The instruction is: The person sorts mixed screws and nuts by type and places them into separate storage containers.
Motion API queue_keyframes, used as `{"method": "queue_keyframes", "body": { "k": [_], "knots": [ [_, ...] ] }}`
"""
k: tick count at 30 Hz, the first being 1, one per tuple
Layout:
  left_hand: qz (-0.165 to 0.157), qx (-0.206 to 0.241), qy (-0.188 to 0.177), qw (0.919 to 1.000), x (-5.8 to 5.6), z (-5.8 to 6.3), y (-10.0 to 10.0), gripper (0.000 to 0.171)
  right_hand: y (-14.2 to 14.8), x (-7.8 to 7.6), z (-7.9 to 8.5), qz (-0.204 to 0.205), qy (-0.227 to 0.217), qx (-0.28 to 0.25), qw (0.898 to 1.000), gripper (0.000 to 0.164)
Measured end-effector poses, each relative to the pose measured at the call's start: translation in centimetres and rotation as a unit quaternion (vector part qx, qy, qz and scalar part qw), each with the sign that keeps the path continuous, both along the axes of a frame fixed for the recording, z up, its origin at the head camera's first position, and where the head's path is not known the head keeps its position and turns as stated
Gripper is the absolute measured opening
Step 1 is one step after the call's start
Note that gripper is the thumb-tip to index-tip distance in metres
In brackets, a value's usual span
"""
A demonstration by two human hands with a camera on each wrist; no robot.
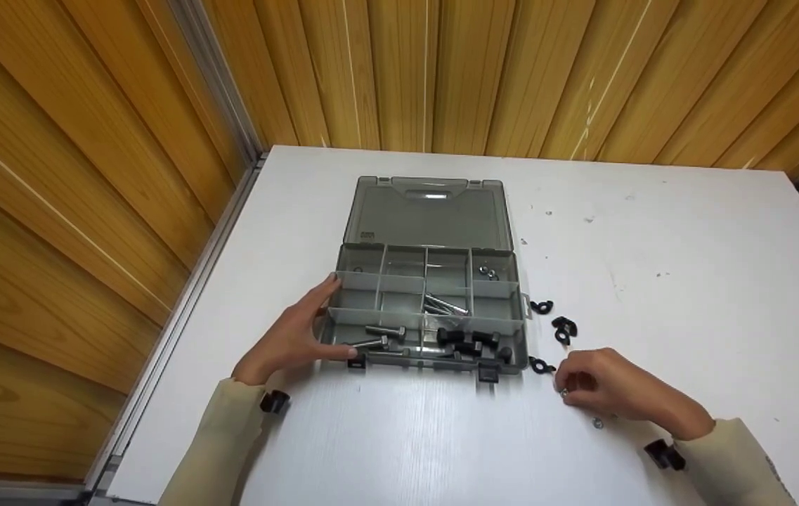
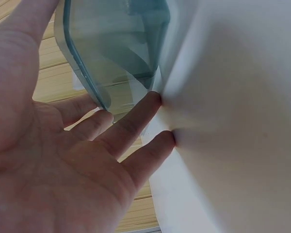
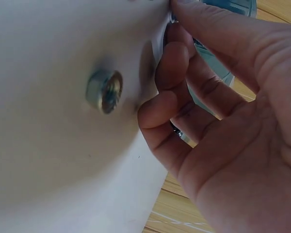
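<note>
A grey translucent organizer box (image 1: 426, 281) lies on the table with its lid (image 1: 434, 214) tipped back. My left hand (image 1: 294, 336) rests against its left side, thumb at the front edge and straight fingers at the side wall; in the left wrist view the fingertips (image 2: 155, 98) touch the wall and tabletop. To the right of the box, my right hand (image 1: 610, 386) pinches a small metal nut (image 1: 563, 393) between thumb and forefinger near the tabletop. Another silver nut (image 3: 105, 92) sits on the table beside the curled fingers.
Inside the box are silver bolts (image 1: 385, 330), black bolts (image 1: 487, 339), long silver screws (image 1: 445, 303) and small nuts (image 1: 488, 273). Black wing nuts (image 1: 542, 307) lie along its right side. Wood-patterned walls (image 1: 434, 77) border the white table (image 1: 680, 281).
</note>
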State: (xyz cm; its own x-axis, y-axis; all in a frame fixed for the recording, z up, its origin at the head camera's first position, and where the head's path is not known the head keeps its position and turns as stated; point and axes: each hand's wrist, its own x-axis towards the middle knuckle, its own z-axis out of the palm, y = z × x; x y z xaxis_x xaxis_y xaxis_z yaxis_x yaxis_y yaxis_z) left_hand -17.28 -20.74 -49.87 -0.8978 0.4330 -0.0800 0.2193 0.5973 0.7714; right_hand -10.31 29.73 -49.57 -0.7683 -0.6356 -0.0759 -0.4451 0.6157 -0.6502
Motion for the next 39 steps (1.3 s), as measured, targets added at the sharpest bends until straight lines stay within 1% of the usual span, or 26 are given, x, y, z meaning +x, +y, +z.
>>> {"method": "queue_keyframes", "body": {
  "k": [5, 8, 11, 13, 16, 19, 23, 26, 30, 33, 35, 39],
  "knots": [
    [-0.001, 0.0, 0.002, 1.0, -0.1, 0.0, 0.0, 0.124, -0.1, 0.0, 0.1, -0.004, 0.001, -0.002, 1.0, 0.023],
    [0.0, -0.001, 0.003, 1.0, -0.1, -0.1, 0.0, 0.124, -0.2, -0.2, 0.5, -0.01, -0.005, 0.001, 1.0, 0.021],
    [0.0, -0.001, 0.003, 1.0, -0.1, -0.2, 0.0, 0.124, -0.3, -0.4, 1.0, -0.012, 0.002, 0.002, 1.0, 0.02],
    [0.0, 0.0, 0.002, 1.0, -0.1, -0.2, 0.0, 0.124, -0.4, -0.6, 1.4, -0.005, 0.016, -0.003, 1.0, 0.02],
    [0.001, -0.001, -0.002, 1.0, -0.1, -0.2, -0.1, 0.124, -0.6, -1.1, 2.0, 0.01, 0.052, -0.019, 0.998, 0.022],
    [0.001, -0.002, -0.005, 1.0, -0.1, -0.2, 0.0, 0.124, -0.8, -1.7, 2.7, 0.015, 0.09, -0.028, 0.995, 0.021],
    [0.003, -0.007, -0.011, 0.9999, -0.1, -0.1, 0.0, 0.124, -1.4, -2.7, 3.8, -0.005, 0.124, -0.012, 0.992, 0.019],
    [0.005, -0.008, -0.01, 0.9999, -0.1, -0.1, 0.0, 0.124, -2.0, -3.9, 4.7, -0.02, 0.13, -0.001, 0.991, 0.02],
    [0.007, -0.004, -0.01, 0.9999, -0.1, -0.1, 0.0, 0.125, -2.8, -5.9, 5.5, -0.033, 0.14, 0.004, 0.99, 0.028],
    [0.008, -0.004, -0.015, 0.9998, -0.1, -0.1, 0.0, 0.125, -3.5, -7.2, 5.7, -0.04, 0.143, 0.009, 0.989, 0.037],
    [0.005, -0.004, -0.011, 0.9999, 0.0, -0.1, 0.0, 0.125, -3.8, -7.8, 5.7, -0.041, 0.142, 0.012, 0.989, 0.046],
    [-0.003, -0.002, 0.002, 1.0, 0.0, 0.0, 0.0, 0.124, -4.2, -8.3, 5.3, -0.04, 0.115, 0.008, 0.993, 0.067]
  ]
}}
